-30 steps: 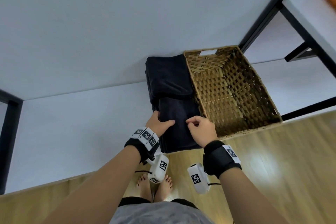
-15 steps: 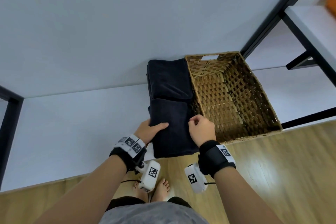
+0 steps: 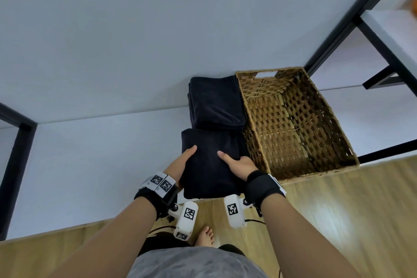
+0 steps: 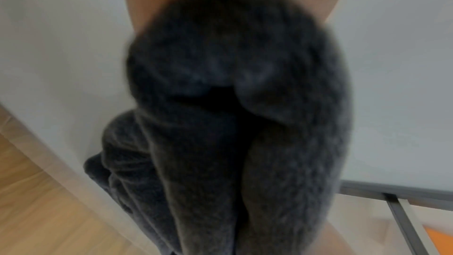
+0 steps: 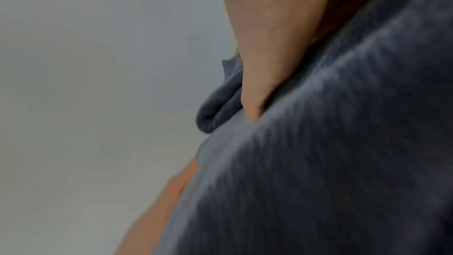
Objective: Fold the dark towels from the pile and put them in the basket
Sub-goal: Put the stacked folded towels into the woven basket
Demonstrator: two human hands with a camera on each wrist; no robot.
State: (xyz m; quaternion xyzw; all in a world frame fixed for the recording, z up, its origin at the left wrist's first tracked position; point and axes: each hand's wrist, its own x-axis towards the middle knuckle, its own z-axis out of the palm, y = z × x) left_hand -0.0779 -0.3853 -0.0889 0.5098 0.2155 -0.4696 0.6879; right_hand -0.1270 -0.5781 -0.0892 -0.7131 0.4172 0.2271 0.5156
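Note:
A folded dark towel is held up between both hands over the table's front edge. My left hand grips its left side with the thumb on top. On the right side, my right hand grips it, thumb lying across the top. More folded dark towels lie stacked on the white table just behind. The wicker basket stands right of them, with nothing visible inside. Both wrist views are blurred: the left wrist view shows bunched towel, the right wrist view shows the thumb pressed into the towel.
A black frame post rises behind the basket. A second white table with black legs stands at the far right. Wood floor and bare feet lie below the table's front edge.
The folded towel has been lifted off the table and drawn toward me. Both hands now grip its sides, with thumbs on top.

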